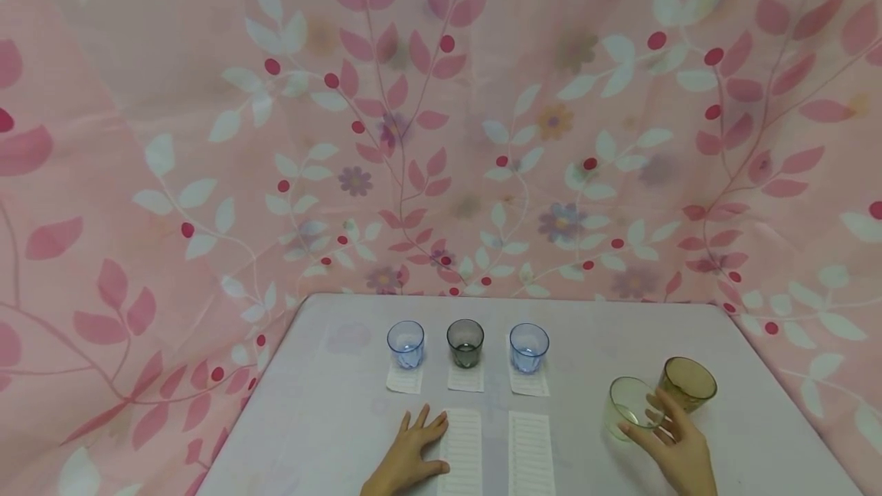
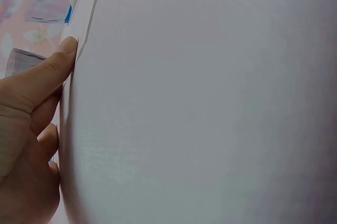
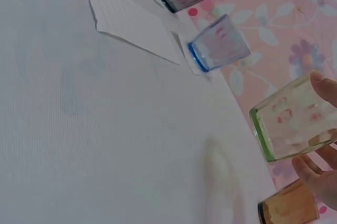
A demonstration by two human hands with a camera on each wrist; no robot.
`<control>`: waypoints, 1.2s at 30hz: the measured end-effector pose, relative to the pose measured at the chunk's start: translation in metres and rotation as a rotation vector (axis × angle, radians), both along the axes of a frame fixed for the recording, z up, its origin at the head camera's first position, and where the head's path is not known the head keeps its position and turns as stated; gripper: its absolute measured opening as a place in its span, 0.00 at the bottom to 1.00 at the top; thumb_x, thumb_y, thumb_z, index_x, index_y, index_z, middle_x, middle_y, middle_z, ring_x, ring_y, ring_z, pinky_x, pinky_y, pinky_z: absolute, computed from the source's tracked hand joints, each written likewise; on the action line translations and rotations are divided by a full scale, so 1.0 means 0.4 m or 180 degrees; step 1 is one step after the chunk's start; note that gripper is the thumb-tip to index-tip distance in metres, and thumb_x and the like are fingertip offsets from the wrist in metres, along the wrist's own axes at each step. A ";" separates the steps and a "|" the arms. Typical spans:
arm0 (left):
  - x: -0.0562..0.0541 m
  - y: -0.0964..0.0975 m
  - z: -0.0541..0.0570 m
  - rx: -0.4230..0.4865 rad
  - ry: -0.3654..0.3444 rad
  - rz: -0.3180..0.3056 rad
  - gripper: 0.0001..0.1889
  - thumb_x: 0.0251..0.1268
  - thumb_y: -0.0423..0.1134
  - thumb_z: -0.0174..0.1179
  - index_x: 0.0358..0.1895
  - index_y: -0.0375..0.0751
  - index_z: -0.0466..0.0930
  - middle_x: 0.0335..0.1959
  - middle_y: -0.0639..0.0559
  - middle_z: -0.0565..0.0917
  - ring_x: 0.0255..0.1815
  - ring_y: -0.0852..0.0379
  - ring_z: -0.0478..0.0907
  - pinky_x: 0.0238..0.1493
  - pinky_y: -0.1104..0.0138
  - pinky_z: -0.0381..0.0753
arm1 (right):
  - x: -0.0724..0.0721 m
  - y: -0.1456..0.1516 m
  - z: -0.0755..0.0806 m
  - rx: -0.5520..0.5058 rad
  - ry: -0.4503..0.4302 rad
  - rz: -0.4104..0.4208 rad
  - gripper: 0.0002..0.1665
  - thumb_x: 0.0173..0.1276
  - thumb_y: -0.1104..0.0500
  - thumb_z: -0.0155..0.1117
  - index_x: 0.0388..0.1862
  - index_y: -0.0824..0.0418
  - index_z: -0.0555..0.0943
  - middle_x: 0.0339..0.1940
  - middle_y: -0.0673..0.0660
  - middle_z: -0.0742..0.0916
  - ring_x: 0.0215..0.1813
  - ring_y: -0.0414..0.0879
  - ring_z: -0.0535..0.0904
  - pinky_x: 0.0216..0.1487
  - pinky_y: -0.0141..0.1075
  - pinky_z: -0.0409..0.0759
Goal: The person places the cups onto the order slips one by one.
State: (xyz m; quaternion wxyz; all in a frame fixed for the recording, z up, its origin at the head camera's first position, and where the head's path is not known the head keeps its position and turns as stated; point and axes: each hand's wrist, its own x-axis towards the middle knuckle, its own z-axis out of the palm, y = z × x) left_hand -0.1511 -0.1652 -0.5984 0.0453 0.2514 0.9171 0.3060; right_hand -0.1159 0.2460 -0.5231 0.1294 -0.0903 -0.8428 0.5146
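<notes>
your right hand (image 1: 678, 442) has its fingers curled round the green glass (image 1: 630, 406), which is tilted and, in the right wrist view, lifted off the table (image 1: 331, 419); the fingertips (image 3: 316, 174) sit on the wall near the base, with the thumb on the upper side. the grip looks shallow, so i would advise closing more of the fingers round the wall before you carry it any further. the amber glass (image 1: 687, 383) stands just beside it, touching or nearly touching your fingers; keep the green glass clear of it as you move, since a knock could tip either one. your left hand (image 1: 412, 456) lies flat and open on the table, holding nothing, with its thumb side at the edge of the left lined paper strip (image 1: 460, 451); keep it pressing there so the strip stays put. a second lined strip (image 1: 530, 453) lies beside it. further back, two blue glasses (image 1: 405, 344) (image 1: 529, 347) and a dark glass (image 1: 465, 343) between them stand in a row, each on a small paper label. they are well apart from your right hand.
</notes>
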 end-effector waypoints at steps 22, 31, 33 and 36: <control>0.003 0.003 0.000 0.0229 -0.0043 0.0032 0.40 0.44 0.52 0.69 0.60 0.29 0.72 0.64 0.40 0.71 0.68 0.28 0.55 0.62 0.31 0.44 | -0.047 -0.197 0.004 -0.0253 0.0184 0.0587 0.46 0.49 0.60 0.76 0.66 0.66 0.66 0.57 0.67 0.79 0.50 0.36 0.77 0.49 0.26 0.77; 0.004 0.005 0.003 0.0259 -0.0069 0.0059 0.40 0.43 0.51 0.69 0.60 0.29 0.72 0.64 0.40 0.70 0.68 0.28 0.54 0.63 0.32 0.43 | -0.056 -0.261 0.003 -0.0447 0.0328 0.0806 0.46 0.46 0.62 0.78 0.65 0.65 0.68 0.56 0.65 0.80 0.53 0.55 0.78 0.52 0.39 0.80; 0.004 0.005 0.003 0.0264 -0.0067 0.0068 0.40 0.43 0.51 0.69 0.60 0.29 0.72 0.64 0.39 0.70 0.68 0.28 0.55 0.62 0.32 0.43 | -0.057 -0.277 0.001 -0.0494 0.0356 0.0856 0.45 0.46 0.63 0.78 0.65 0.66 0.69 0.56 0.65 0.80 0.53 0.57 0.78 0.52 0.40 0.80; 0.004 0.006 0.003 0.0271 -0.0061 0.0073 0.41 0.42 0.51 0.69 0.60 0.28 0.72 0.64 0.39 0.70 0.68 0.27 0.55 0.62 0.32 0.43 | -0.059 -0.302 -0.003 -0.0586 0.0369 0.0925 0.45 0.45 0.63 0.78 0.64 0.66 0.70 0.56 0.65 0.80 0.52 0.57 0.78 0.52 0.38 0.80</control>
